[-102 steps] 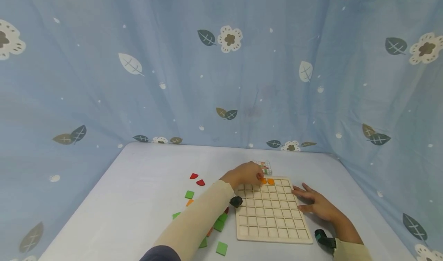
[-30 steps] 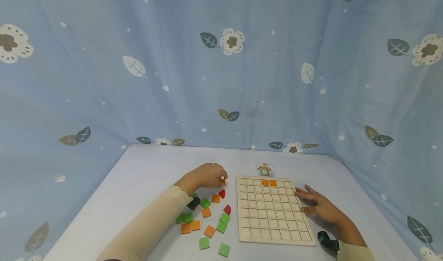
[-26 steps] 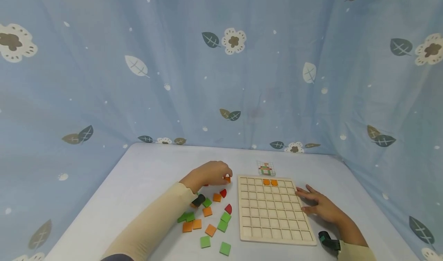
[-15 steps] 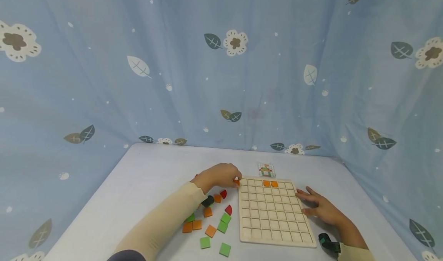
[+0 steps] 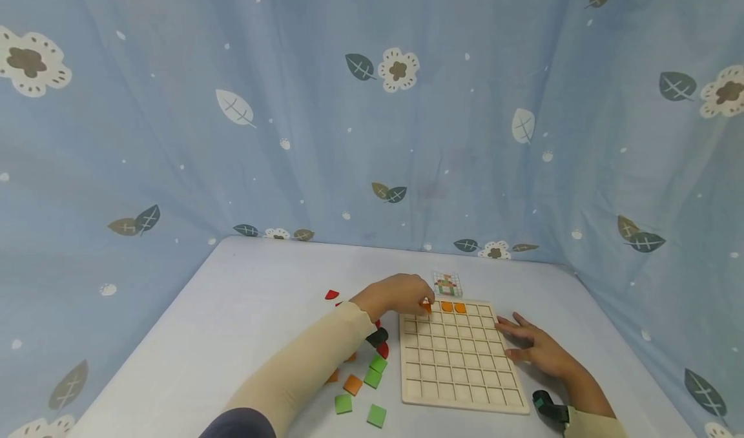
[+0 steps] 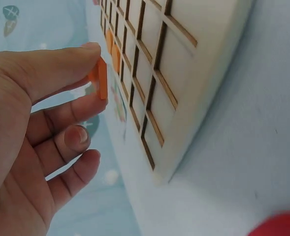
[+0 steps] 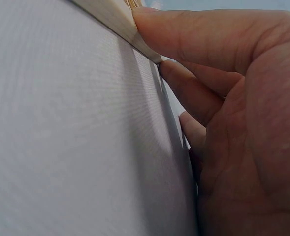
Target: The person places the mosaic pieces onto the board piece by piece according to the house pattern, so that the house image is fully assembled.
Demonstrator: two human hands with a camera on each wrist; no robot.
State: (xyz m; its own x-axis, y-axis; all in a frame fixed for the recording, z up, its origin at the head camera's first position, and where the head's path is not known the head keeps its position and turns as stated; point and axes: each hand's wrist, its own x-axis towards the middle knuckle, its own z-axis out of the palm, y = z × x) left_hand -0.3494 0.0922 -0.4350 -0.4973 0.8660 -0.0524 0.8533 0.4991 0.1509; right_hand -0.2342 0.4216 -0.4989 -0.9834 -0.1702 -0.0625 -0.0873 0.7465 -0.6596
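Observation:
Between thumb and index finger, my left hand (image 5: 401, 294) pinches a thin orange tile (image 6: 103, 79), held edge-on in the left wrist view. It hovers over the far left part of a pale wooden grid board (image 5: 453, 360). Two orange pieces (image 5: 453, 307) sit side by side in the board's far row, just right of that hand. My right hand (image 5: 537, 346) lies beside the board's right edge. In the right wrist view its thumb and fingertips touch the board's side (image 7: 120, 24), fingers fairly straight.
Several green tiles (image 5: 376, 416), orange tiles (image 5: 352, 385) and red quarter-round pieces (image 5: 332, 294) lie left of the board, some hidden under the left forearm. A small printed pattern card (image 5: 446, 284) lies behind the board. A blue patterned curtain (image 5: 302, 134) closes off the back.
My left hand went from the board to the loose pieces, took up an orange tile there and carried it right, back over the board. My right hand has stayed at the board's edge.

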